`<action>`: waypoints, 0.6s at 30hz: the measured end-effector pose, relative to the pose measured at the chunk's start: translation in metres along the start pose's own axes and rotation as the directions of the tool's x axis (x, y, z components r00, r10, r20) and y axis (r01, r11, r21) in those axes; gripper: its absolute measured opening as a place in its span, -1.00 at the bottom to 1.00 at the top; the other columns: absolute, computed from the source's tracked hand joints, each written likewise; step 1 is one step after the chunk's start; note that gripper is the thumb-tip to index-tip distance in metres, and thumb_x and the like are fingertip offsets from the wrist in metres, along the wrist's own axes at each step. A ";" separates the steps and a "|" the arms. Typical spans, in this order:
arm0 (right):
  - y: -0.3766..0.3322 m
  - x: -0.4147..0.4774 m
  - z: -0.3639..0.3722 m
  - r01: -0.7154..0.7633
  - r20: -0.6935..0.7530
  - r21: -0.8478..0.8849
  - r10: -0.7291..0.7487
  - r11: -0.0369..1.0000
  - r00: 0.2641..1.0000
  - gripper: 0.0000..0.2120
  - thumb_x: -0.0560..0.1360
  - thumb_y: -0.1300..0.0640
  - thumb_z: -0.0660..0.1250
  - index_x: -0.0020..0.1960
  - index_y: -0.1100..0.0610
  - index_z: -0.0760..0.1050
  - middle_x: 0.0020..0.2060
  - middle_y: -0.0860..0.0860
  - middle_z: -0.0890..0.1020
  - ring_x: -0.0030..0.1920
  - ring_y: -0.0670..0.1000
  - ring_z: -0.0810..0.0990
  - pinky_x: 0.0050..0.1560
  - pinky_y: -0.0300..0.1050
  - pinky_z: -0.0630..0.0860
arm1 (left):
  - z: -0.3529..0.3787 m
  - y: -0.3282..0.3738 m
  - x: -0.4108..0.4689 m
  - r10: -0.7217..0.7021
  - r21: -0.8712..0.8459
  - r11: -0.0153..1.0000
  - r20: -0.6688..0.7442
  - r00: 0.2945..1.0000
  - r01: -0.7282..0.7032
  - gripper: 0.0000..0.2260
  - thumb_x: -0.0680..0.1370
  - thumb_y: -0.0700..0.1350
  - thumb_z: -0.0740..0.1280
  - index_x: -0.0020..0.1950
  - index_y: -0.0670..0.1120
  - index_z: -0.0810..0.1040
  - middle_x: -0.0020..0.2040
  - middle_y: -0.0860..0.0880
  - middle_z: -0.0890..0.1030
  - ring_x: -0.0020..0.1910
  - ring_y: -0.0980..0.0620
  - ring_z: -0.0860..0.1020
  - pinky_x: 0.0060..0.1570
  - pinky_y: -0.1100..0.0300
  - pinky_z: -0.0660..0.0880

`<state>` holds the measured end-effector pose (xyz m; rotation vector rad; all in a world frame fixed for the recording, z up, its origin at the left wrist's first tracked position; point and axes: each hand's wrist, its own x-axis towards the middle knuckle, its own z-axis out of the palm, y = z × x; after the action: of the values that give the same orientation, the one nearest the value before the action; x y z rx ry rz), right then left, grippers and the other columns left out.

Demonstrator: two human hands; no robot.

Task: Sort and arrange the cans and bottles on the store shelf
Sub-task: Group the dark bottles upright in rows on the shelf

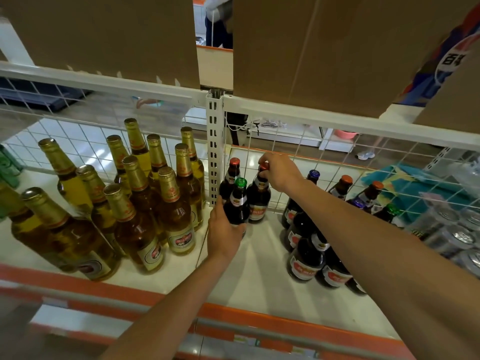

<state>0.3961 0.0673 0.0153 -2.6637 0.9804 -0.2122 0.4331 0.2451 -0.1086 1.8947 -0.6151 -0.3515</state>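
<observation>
**Both hands on dark bottles beside the shelf upright**

Upper level: two large cardboard boxes [104,35] overhang the white shelf [259,276] below. A wire mesh [85,144] backs the shelf. A slotted upright post [215,152] divides it into two bays.

Left bay: a cluster of amber bottles [140,203] with gold foil necks, all upright.

Right bay: a group of dark bottles [311,255] with mixed caps stands well apart from the post. Cans [454,235] sit at the far right.

Just beside the post, three more dark bottles stand close together:
- The rear bottle [232,178], red cap, is untouched.
- The green-capped bottle [237,203] stands in front. The left hand [224,235] wraps round its lower body, thumb on the post side.
- The red-capped bottle [258,201] stands upright just to the right. The right hand [279,172] pinches its cap from above with curled fingers
</observation>
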 end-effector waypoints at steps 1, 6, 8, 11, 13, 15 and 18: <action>0.001 -0.001 0.000 -0.002 -0.003 -0.005 0.002 1.000 1.000 -0.68 0.55 0.20 0.36 0.30 0.10 0.50 0.20 0.15 0.57 0.13 0.19 0.57 0.07 0.03 0.55 | 0.001 0.006 -0.012 0.054 0.021 0.998 -0.072 0.996 -0.052 -0.26 0.42 -0.15 0.53 0.51 0.10 0.24 0.34 0.09 0.42 0.33 0.09 0.42 0.29 0.14 0.45; 0.007 -0.006 -0.007 -0.031 0.003 0.006 0.031 0.999 1.000 -0.70 0.55 0.20 0.38 0.28 0.11 0.50 0.17 0.14 0.58 0.10 0.16 0.58 0.08 0.06 0.57 | 0.030 0.022 -0.062 0.219 0.054 0.974 0.001 0.976 -0.219 -0.59 0.62 -0.14 0.28 0.46 0.02 0.35 0.41 0.08 0.32 0.34 0.18 0.39 0.25 0.54 0.27; 0.010 -0.009 -0.010 -0.032 0.009 0.008 0.032 0.999 0.999 -0.69 0.55 0.19 0.38 0.28 0.11 0.51 0.18 0.14 0.58 0.11 0.16 0.58 0.11 0.08 0.57 | 0.051 0.021 -0.061 0.129 0.024 0.991 0.083 0.988 -0.131 -0.56 0.63 -0.11 0.27 0.51 -0.01 0.31 0.46 0.04 0.35 0.41 0.10 0.37 0.36 0.33 0.31; 0.013 -0.013 -0.011 -0.009 0.025 -0.008 0.009 1.000 1.000 -0.68 0.56 0.20 0.36 0.30 0.11 0.50 0.20 0.14 0.57 0.13 0.17 0.57 0.13 0.07 0.56 | 0.076 0.017 -0.039 -0.028 0.048 0.999 0.115 0.993 0.022 -0.44 0.62 -0.12 0.30 0.58 -0.09 0.17 0.52 -0.06 0.31 0.48 -0.03 0.31 0.43 0.15 0.28; 0.015 -0.015 -0.012 0.019 0.041 -0.032 -0.018 0.999 0.999 -0.67 0.56 0.20 0.35 0.31 0.10 0.49 0.21 0.15 0.57 0.14 0.18 0.57 0.11 0.04 0.55 | 0.090 0.012 -0.023 -0.050 0.055 0.998 0.132 0.990 0.043 -0.39 0.60 -0.13 0.32 0.60 -0.07 0.12 0.52 -0.05 0.32 0.48 -0.04 0.33 0.45 0.07 0.30; 0.017 -0.016 -0.015 0.045 0.064 -0.071 -0.040 0.996 0.997 -0.67 0.55 0.20 0.35 0.32 0.10 0.49 0.21 0.15 0.56 0.15 0.18 0.56 0.07 -0.01 0.53 | 0.102 0.009 -0.010 -0.096 0.061 0.994 0.118 0.988 0.089 -0.39 0.59 -0.11 0.32 0.58 -0.07 0.13 0.47 -0.06 0.39 0.43 -0.07 0.40 0.38 -0.04 0.40; 0.021 -0.018 -0.021 0.076 0.089 -0.123 -0.065 0.990 0.994 -0.65 0.55 0.20 0.37 0.32 0.11 0.49 0.22 0.14 0.56 0.20 0.18 0.53 0.09 -0.02 0.49 | 0.110 0.011 0.007 -0.143 0.076 0.988 0.079 0.987 0.137 -0.51 0.62 0.00 0.10 0.54 -0.10 0.19 0.37 -0.10 0.48 0.32 -0.13 0.49 0.26 -0.13 0.47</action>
<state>0.3647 0.0587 0.0275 -2.7991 0.9016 -0.0529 0.3798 0.1535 -0.1413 2.0039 -0.5578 -0.5087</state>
